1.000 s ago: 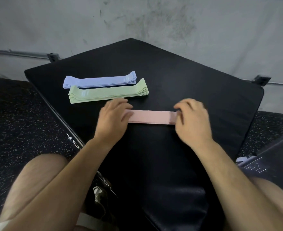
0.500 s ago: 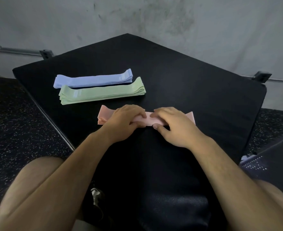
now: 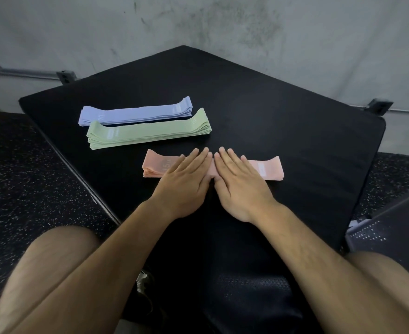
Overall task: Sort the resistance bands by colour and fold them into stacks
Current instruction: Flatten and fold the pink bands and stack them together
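While your forearms are reaching out over the black padded mat (image 3: pixel 295 121), you are pressing both hands flat on the stack of peach-pink elastic resistance bands (image 3: pixel 156 165), which is lying crosswise on the mat just in front of you. Your left hand (image 3: pixel 186 180) is covering the part just left of the stack's middle. Your right hand (image 3: pixel 239 183) is covering the part just right of it. The two hands are lying side by side, their index fingertips nearly meeting. The fingers of both hands are stretching out straight and close together, palms down, so neither hand is gripping or pinching anything; they are only bearing down on the bands. Both ends of the pink stack are showing past your hands, the left end carrying a pale printed number and the right end a pale label.

Further from you and to the left, a stack of light green bands (image 3: pixel 148 135) is lying on the same mat, apart from the pink one. Just behind it, a thinner stack of lavender-blue bands (image 3: pixel 136 113) is lying alongside; you cannot tell whether these two are touching. All three stacks are running roughly parallel. A speckled black rubber floor (image 3: pixel 29 177) is showing beside the mat, and a scuffed grey wall (image 3: pixel 222 25) is rising behind it.
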